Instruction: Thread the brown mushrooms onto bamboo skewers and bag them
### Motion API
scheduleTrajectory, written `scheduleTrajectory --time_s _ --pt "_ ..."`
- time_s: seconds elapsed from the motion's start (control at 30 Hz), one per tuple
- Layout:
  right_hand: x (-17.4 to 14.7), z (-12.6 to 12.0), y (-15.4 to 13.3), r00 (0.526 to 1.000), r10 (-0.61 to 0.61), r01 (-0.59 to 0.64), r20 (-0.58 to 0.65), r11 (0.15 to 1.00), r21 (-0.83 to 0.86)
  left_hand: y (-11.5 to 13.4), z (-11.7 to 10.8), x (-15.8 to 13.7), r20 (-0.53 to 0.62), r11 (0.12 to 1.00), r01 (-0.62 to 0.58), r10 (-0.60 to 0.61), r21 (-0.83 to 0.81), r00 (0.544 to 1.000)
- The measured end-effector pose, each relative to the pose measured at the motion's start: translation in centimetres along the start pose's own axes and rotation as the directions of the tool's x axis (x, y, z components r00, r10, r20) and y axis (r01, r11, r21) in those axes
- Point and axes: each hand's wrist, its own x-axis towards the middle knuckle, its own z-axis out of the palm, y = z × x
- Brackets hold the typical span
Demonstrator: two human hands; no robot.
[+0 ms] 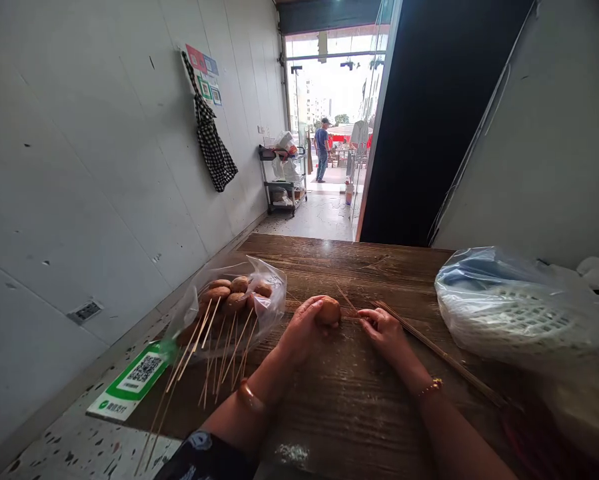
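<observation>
My left hand point(303, 325) is closed around a round, smooth brown food piece point(330, 311); its exact kind I cannot make out. To its right, my right hand point(380, 325) pinches a thin wooden skewer point(349, 313) that points at the piece. Whether the tip is inside the piece is hard to see. Left of my hands, a clear plastic bag point(274, 283) holds several similar brown pieces point(235, 303), with skewers point(234, 343) sticking out of them toward me. A bundle of loose skewers point(439, 352) lies on the table beside my right hand.
The wooden table point(359, 400) carries a green payment-code card point(132, 380) at its left edge. A large plastic bag point(509, 307) with white netted contents sits at the right. Beyond stand a cart point(284, 180) and a person point(322, 150) near the doorway.
</observation>
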Motion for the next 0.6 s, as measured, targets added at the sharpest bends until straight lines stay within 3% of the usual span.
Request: scheduleTrajectory --time_s 0.2,0.6 --pt "0.1 -0.3 0.1 1.000 0.018 -0.017 0.003 0.998 -0.053 -0.6 -0.2 -0.1 -0.069 0.993 0.090 -0.085 0.074 0.994" --pt "-0.1 -0.6 0.4 0.999 0.024 -0.027 -0.040 0.996 -0.089 -0.6 -0.8 0.3 -0.081 0.997 -0.011 0.005 -0.072 0.997"
